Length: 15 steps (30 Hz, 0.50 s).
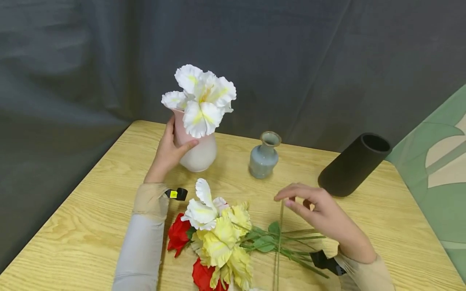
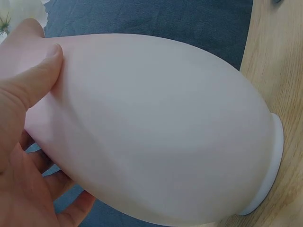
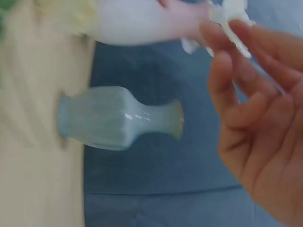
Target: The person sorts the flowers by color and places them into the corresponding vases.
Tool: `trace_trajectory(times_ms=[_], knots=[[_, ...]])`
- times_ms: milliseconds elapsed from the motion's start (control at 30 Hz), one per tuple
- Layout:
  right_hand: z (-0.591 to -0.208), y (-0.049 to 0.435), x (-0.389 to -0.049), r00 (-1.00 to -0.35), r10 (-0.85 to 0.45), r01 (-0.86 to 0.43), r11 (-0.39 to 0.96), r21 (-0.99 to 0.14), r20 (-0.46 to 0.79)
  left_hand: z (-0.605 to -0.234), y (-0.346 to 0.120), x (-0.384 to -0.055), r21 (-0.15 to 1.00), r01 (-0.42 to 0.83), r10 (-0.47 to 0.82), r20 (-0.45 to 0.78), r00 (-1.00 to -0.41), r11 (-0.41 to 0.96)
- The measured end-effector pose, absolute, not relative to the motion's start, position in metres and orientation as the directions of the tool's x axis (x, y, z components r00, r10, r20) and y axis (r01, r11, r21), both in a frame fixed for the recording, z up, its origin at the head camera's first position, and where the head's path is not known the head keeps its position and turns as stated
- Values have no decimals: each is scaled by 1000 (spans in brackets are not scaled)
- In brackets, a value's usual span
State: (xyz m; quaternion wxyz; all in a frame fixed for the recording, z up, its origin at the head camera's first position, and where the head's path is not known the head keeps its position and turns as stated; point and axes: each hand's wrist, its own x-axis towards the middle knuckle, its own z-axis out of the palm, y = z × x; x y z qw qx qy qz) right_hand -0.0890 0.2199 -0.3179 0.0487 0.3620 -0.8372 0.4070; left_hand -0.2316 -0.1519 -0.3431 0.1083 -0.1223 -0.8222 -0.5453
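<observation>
Head view: on a wooden surface, a pink vase stands toward the back, with white blooms in its mouth. The left hand is wrapped round its neck. The work looks only partway along: red, yellow and white flowers lie loose in front, outside any vase, and no blooms show in the blue vase or the black vase to the right. The right hand hovers over the bunch, a thin stem running up to its fingertips.

Left wrist view: the grip is clamped on the pink vase, thumb on the near side, fingers curled behind; the base is at the surface.

Right wrist view, blurred: the fingers are loosely bent near the blue vase; whether this grip pinches the stem cannot be told.
</observation>
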Motion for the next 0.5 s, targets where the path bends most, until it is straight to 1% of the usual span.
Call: trace_trajectory(times_ms=[67, 167, 233, 267, 300, 367, 400, 433, 500], knots=[[-329, 222, -78, -655, -687, -662, 322, -677, 314, -344, -152, -232, 870, 315, 80, 309, -948, 380], [-345, 222, -66, -509, -841, -655, 240, -717, 184, -345, -152, -233, 869, 310, 75, 305, -949, 385], [-355, 221, -58, -430, -898, -648, 239, -723, 88, -347, -151, -234, 869, 312, 77, 306, -949, 385], [-359, 221, -54, -401, -915, -648, 245, -721, 49, -348, -150, -234, 867, 312, 78, 306, -949, 388], [-363, 221, -50, -381, -924, -644, 250, -723, 20, -348, -149, -234, 867, 311, 79, 305, -949, 388], [-368, 221, -43, -359, -932, -587, 268, -764, -51, -349, -147, -234, 868, 307, 80, 300, -950, 390], [-370, 221, -41, -342, -938, -585, 264, -767, -61, -349, -147, -234, 869, 304, 80, 297, -952, 390], [-372, 221, -39, -345, -934, -554, 283, -783, -93, -349, -146, -234, 871, 301, 79, 294, -953, 389], [-375, 220, -36, -324, -941, -539, 268, -799, -98, -349, -146, -234, 873, 301, 78, 294, -953, 385]])
